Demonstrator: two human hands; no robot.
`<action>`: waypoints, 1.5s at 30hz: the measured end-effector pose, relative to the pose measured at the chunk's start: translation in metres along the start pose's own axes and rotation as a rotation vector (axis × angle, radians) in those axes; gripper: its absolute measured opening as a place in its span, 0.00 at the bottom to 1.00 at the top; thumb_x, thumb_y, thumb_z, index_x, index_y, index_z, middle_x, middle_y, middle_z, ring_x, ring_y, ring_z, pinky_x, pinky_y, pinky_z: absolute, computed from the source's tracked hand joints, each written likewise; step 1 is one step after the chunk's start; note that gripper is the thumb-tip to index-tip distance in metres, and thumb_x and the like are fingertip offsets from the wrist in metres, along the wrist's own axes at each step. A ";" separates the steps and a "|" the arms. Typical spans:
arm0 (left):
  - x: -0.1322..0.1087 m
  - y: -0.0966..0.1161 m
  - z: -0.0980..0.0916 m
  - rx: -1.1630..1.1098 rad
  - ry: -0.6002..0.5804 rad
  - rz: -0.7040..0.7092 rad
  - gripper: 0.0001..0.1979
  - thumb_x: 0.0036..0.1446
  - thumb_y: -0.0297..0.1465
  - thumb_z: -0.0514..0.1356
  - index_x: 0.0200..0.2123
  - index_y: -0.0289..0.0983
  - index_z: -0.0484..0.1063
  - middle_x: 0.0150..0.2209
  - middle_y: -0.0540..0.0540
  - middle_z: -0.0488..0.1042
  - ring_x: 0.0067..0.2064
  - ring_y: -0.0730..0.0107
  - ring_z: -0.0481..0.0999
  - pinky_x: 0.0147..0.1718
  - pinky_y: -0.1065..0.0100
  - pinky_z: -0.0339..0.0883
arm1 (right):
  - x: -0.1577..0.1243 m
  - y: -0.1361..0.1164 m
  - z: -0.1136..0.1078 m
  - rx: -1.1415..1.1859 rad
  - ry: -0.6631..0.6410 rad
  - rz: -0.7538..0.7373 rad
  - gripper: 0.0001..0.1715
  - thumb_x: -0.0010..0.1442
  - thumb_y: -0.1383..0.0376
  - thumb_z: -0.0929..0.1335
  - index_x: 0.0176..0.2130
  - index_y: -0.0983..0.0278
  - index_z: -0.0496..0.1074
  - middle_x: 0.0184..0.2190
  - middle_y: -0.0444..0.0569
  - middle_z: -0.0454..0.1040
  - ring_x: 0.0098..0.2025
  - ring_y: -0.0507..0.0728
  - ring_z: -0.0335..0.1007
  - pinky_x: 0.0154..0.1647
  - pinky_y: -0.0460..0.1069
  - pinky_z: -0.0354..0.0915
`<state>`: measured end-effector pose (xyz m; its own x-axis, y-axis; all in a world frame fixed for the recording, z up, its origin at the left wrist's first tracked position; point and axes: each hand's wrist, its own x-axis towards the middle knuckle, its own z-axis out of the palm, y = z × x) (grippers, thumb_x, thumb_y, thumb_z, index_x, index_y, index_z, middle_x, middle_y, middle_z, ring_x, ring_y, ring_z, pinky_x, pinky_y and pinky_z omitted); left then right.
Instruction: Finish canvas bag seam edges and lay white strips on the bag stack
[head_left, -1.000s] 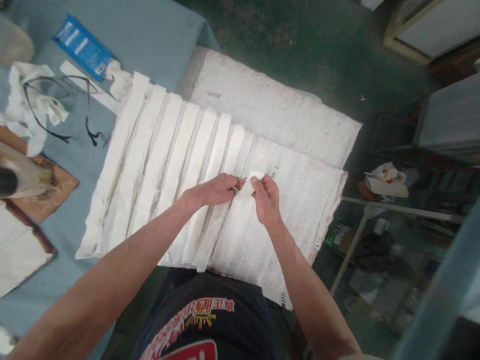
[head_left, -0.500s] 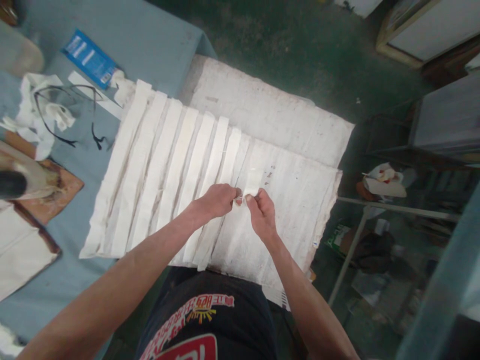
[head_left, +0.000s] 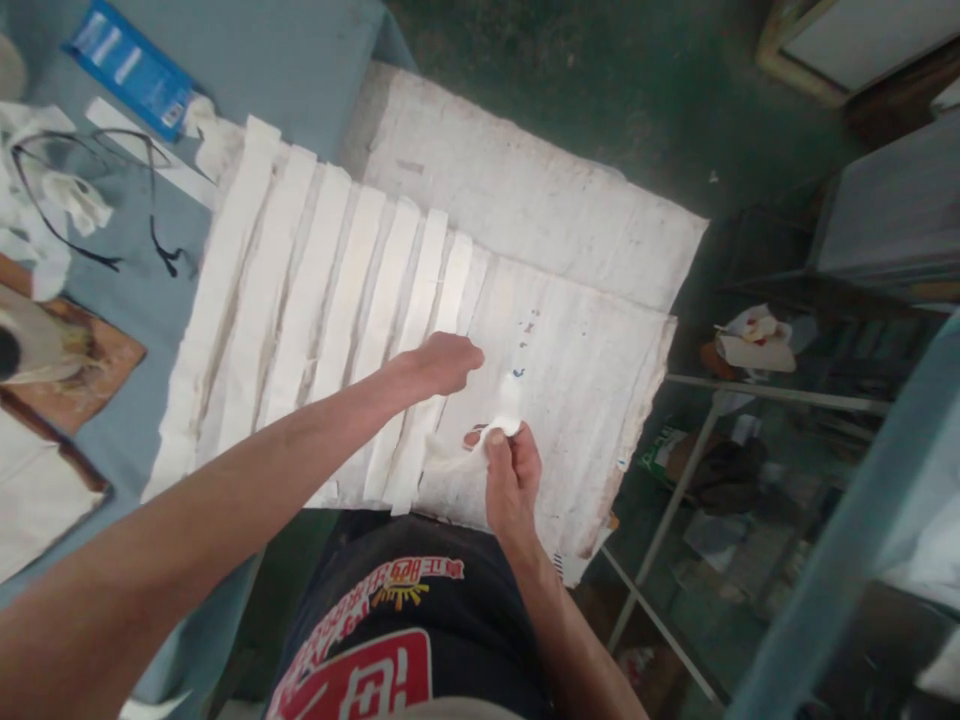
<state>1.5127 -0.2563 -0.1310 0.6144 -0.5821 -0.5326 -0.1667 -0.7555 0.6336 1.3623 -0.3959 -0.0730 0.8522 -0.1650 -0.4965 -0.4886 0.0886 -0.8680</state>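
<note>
My right hand (head_left: 514, 468) pinches a white cloth strip (head_left: 510, 400) between thumb and fingers. One part of the strip stands up beyond the fingers, and a blurred length trails off to the left. Higher up and to the left, my left hand (head_left: 448, 362) is closed; whatever its fingertips hold, if anything, is too small to make out. Beneath both hands lies a whitish, worn board (head_left: 577, 370). Several white strips (head_left: 367, 290) lie side by side across its left part, and my left forearm covers some of them.
A second whitish sheet (head_left: 480, 150) lies behind the board. On the blue-grey table cover (head_left: 285, 60) are a blue packet (head_left: 131, 70), eyeglasses (head_left: 154, 215) and crumpled white cloth (head_left: 82, 200). At right stands a metal frame (head_left: 675, 500) with clutter below.
My hands have moved apart: the left one up, the right one down with the strip. The strip now trails leftward from my right hand. The whole view has shifted slightly.
</note>
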 end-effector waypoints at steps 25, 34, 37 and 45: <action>-0.083 0.059 0.031 -0.978 0.042 0.148 0.36 0.75 0.45 0.36 0.38 0.32 0.80 0.40 0.37 0.85 0.41 0.63 0.82 0.47 0.62 0.74 | 0.017 -0.056 -0.021 0.342 0.024 0.040 0.10 0.58 0.57 0.73 0.32 0.60 0.75 0.28 0.43 0.80 0.29 0.55 0.74 0.35 0.53 0.73; -0.150 0.058 0.069 -0.990 0.415 0.003 0.14 0.60 0.38 0.62 0.44 0.34 0.78 0.39 0.45 0.81 0.43 0.61 0.77 0.46 0.63 0.68 | 0.009 -0.045 0.010 0.243 -0.053 0.077 0.12 0.56 0.56 0.74 0.34 0.61 0.73 0.31 0.46 0.81 0.32 0.56 0.76 0.34 0.51 0.73; -0.171 0.061 0.079 -0.980 0.575 -0.025 0.12 0.60 0.36 0.62 0.43 0.35 0.77 0.40 0.45 0.80 0.44 0.59 0.77 0.48 0.62 0.68 | -0.006 -0.042 0.027 0.196 -0.108 0.057 0.13 0.56 0.55 0.74 0.35 0.62 0.75 0.30 0.46 0.81 0.31 0.56 0.76 0.34 0.51 0.73; -0.251 0.065 0.136 -1.005 0.891 -0.149 0.12 0.58 0.41 0.65 0.37 0.38 0.78 0.37 0.45 0.82 0.41 0.60 0.78 0.46 0.64 0.71 | -0.093 -0.024 0.062 -0.274 -0.266 -0.130 0.19 0.54 0.49 0.75 0.33 0.62 0.76 0.28 0.48 0.80 0.30 0.58 0.75 0.31 0.51 0.68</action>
<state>1.2428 -0.2000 -0.0322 0.9283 0.1668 -0.3324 0.3410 -0.0252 0.9397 1.3065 -0.3218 -0.0066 0.9112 0.1059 -0.3981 -0.3750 -0.1869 -0.9080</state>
